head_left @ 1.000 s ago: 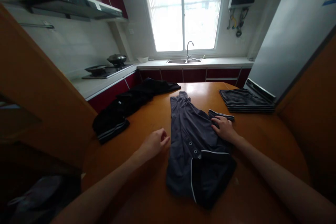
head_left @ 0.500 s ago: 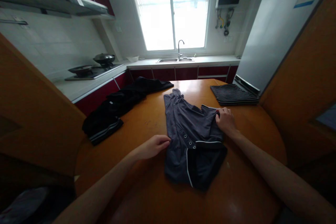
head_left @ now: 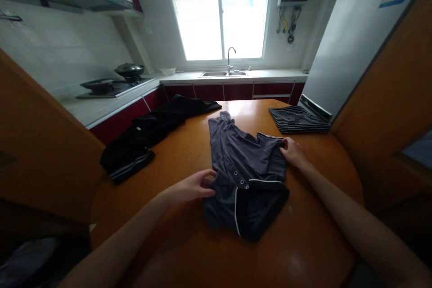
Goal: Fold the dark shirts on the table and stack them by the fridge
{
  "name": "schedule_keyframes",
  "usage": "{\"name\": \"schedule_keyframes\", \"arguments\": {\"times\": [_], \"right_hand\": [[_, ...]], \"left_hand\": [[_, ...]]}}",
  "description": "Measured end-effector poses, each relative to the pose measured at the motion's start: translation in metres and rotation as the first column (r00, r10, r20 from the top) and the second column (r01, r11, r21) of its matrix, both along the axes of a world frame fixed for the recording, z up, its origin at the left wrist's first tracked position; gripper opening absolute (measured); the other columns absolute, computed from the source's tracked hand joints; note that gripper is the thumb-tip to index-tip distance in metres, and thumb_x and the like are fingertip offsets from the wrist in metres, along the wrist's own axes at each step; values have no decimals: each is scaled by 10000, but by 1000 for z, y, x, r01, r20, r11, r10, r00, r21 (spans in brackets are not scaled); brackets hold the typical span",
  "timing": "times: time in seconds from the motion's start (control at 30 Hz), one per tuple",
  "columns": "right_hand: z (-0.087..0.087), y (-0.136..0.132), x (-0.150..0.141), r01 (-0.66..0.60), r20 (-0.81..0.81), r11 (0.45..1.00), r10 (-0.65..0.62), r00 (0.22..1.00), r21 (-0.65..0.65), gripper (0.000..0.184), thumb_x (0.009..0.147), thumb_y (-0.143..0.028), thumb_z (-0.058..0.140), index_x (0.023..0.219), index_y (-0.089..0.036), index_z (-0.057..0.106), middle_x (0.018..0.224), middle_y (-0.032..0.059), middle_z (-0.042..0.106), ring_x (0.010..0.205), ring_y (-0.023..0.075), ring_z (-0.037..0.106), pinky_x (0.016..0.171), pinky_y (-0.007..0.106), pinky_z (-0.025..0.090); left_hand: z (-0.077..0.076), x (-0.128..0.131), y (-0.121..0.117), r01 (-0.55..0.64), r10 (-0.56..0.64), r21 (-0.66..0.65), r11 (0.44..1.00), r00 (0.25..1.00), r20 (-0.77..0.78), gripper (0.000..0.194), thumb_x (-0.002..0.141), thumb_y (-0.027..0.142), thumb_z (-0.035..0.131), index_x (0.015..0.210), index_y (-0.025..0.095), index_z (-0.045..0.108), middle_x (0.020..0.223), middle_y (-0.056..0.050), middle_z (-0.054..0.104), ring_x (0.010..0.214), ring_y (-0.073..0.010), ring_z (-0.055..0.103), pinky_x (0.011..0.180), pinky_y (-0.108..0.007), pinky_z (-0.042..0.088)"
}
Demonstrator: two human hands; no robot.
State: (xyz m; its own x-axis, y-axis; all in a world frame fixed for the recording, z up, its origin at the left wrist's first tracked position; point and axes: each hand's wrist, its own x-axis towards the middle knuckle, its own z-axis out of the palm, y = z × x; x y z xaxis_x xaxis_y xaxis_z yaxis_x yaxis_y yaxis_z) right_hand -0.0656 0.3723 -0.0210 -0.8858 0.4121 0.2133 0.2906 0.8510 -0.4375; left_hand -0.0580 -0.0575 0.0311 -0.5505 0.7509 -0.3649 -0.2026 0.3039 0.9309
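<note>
A grey polo shirt (head_left: 248, 155) with white piping and a dark collar lies partly folded on the wooden table in front of me. The collar and its round buttons face my side. My left hand (head_left: 194, 185) grips the shirt's left edge, with the fingers curled over the cloth and the thumb lower down. At the far right edge, beside a white-piped border, my right hand (head_left: 294, 152) pinches the fabric between thumb and fingers. Some of the gripped cloth is hidden by the fingers.
Black clothing (head_left: 148, 130) with pale stripes lies along the table's left side. A folded black-and-white striped cloth (head_left: 299, 119) rests at the back right. Beyond the table (head_left: 293, 247) stand a sink (head_left: 216, 74), a stove (head_left: 118, 88) and a fridge (head_left: 344, 40).
My left hand has closed on the shirt's left edge and drawn that side slightly left. My right hand has shifted a little right, holding the border. The view has moved slightly.
</note>
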Motion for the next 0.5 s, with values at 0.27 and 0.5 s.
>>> {"name": "schedule_keyframes", "arguments": {"times": [0.27, 0.5], "right_hand": [[6, -13, 4, -71, 25, 995, 70, 997, 75, 283, 848, -192, 587, 1127, -212, 626, 882, 57, 730, 829, 222, 683, 711, 288, 435], [15, -17, 14, -43, 210, 959, -17, 978, 279, 239, 841, -113, 534, 1030, -145, 677, 966, 191, 728, 912, 296, 705, 774, 351, 480]], "left_hand": [[21, -18, -22, -164, 121, -173, 971, 964, -235, 582, 700, 478, 810, 1138, 185, 563, 764, 16, 671, 659, -154, 633, 573, -229, 440], [45, -34, -58, -348, 265, -131, 928, 866, -425, 627, 718, 520, 786, 1197, 182, 564, 758, 20, 632, 651, -152, 613, 544, -221, 412]]}}
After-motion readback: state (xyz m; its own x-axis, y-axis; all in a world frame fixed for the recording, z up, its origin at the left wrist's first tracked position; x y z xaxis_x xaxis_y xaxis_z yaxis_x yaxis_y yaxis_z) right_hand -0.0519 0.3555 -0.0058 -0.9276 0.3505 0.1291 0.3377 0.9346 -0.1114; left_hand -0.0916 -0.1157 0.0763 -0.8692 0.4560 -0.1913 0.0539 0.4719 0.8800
